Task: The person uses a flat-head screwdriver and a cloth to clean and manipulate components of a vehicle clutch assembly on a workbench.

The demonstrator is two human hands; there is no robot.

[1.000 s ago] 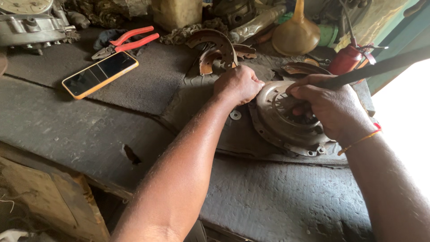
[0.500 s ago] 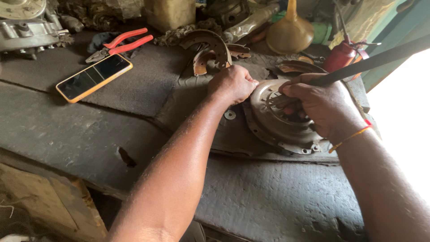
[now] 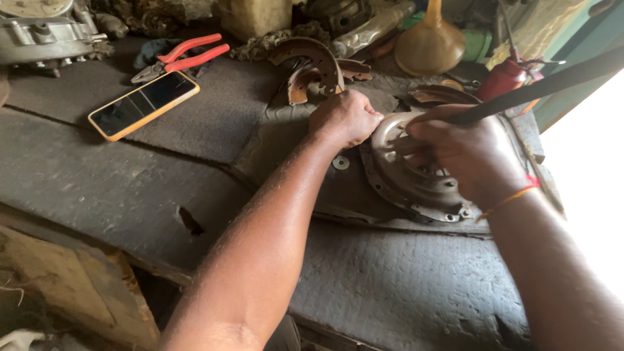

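From the head camera, a round, grimy grey metal clutch plate with a bolted rim lies flat on a dark rubber mat on the workbench. The left hand is curled into a fist pressed on the plate's upper left edge. The right hand lies over its centre, fingers closed around a long dark bar slanting up to the right

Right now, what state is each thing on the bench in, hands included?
Left hand: closed in a fist at the clutch cover's rim.
Right hand: gripping a long dark bar, resting on the cover.
Clutch cover: lying flat on the mat.
Phone: face up, screen dark.
Red-handled pliers: lying untouched, handles spread.
Washer: loose, flat.
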